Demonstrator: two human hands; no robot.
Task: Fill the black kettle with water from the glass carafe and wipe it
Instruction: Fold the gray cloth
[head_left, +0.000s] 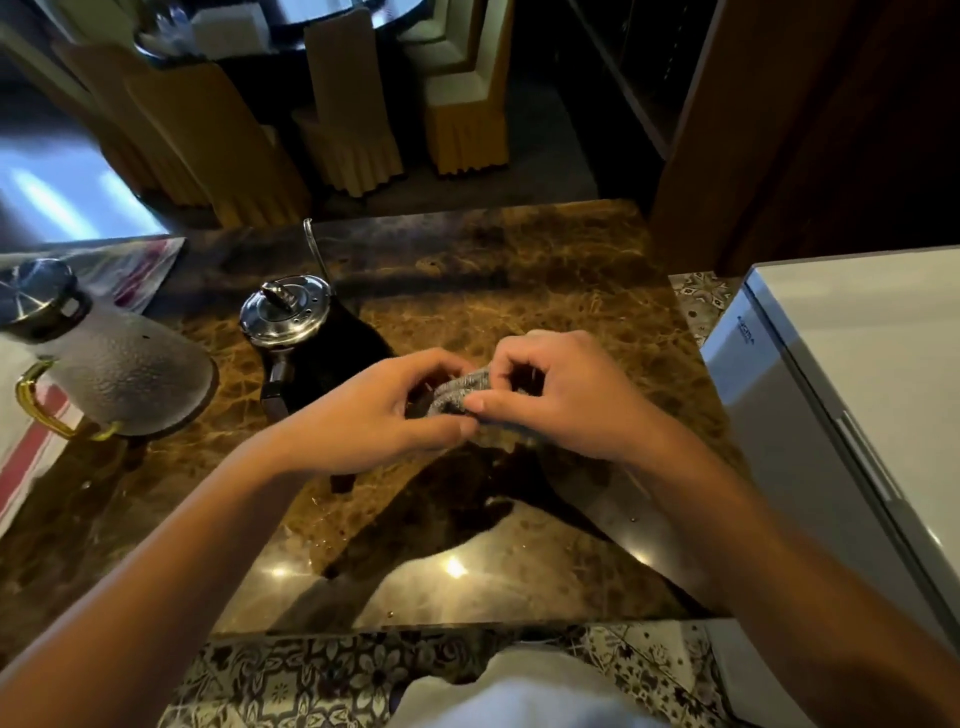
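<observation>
Right now your marble counter (519, 291) fills the middle of the view, glossy brown with light glare near its six o'clock edge. At three o'clock a white fridge (852, 374) stands just beside the counter, and at twelve o'clock, past the far edge, chairs in yellow pleated covers (343, 119) sit around a dark table. At nine o'clock the glass carafe (124, 364) stands on the counter, frosted and bumpy, with a steel lid and a yellow handle turned toward you; under it lies a white mat with red stripes (31, 441). The black kettle (322, 353) stands near the centre, slightly toward ten o'clock, well apart from the carafe, its shiny steel lid on and its dark handle pointing toward you. Your left hand (374, 415) and your right hand (561, 395) meet at the centre, just right of the kettle, above the counter. Both have their fingers curled and pinch a small grey cloth (457, 395) bunched between them, thumbs pressed on its near side. You cannot tell whether the cloth touches the kettle.
</observation>
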